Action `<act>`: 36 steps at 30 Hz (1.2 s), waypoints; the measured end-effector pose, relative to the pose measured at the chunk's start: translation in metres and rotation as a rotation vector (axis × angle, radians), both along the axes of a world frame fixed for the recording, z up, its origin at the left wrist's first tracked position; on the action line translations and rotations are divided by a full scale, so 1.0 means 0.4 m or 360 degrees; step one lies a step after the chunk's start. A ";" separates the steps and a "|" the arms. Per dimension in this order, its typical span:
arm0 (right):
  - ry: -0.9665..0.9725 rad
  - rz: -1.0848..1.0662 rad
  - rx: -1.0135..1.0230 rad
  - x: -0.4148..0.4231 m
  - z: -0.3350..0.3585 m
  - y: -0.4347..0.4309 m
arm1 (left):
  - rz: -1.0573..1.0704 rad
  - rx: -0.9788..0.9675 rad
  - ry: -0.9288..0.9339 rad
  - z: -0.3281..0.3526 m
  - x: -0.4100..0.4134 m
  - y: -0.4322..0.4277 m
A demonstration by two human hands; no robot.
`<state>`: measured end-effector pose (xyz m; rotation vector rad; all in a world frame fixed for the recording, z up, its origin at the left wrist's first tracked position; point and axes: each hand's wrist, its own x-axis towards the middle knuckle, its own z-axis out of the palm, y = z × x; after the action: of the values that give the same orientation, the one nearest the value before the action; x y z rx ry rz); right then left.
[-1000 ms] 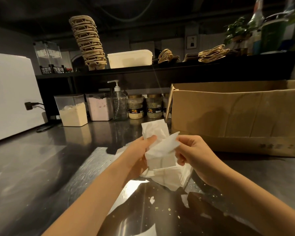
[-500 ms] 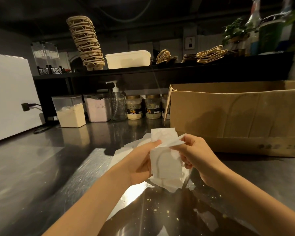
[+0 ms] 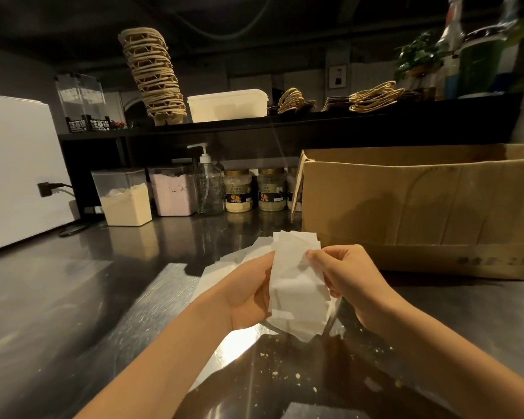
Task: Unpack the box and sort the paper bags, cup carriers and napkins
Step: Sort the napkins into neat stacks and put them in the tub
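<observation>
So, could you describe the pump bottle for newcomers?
Left of the brown cardboard box, follow the steel counter's back row. The clear plastic bottle stands between a pink powder tub and a gold-lidded jar; only it has a white pump.

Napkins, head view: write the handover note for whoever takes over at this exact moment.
Left hand holds the napkins from the side; right hand pinches their upper edge. Both grips are full.
Stacked cup carriers stand on the shelf; paper bags lie flat further right. The box sits open on the counter; its inside is hidden.
Done, it seems: carriers and bags shelved.
Left: put away the napkins, gather the loose white sheets behind the left hand, check the box.
</observation>
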<state>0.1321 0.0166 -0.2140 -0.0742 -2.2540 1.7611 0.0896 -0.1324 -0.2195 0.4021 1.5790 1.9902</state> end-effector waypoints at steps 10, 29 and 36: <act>0.0173 -0.0205 0.0192 -0.024 -0.016 0.011 | -0.0152 -0.0189 0.0136 0.004 0.005 -0.003; 0.0055 0.0196 0.0794 -0.029 -0.009 0.056 | 0.0413 0.0126 0.0016 0.022 -0.063 -0.064; 0.0024 0.0428 0.1181 -0.020 -0.018 0.056 | 0.0678 0.0179 -0.0136 0.023 -0.077 -0.074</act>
<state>0.1240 0.0390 -0.2213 0.4027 -2.8463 0.9034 0.0587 -0.1619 -0.2103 0.0176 1.6028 2.3847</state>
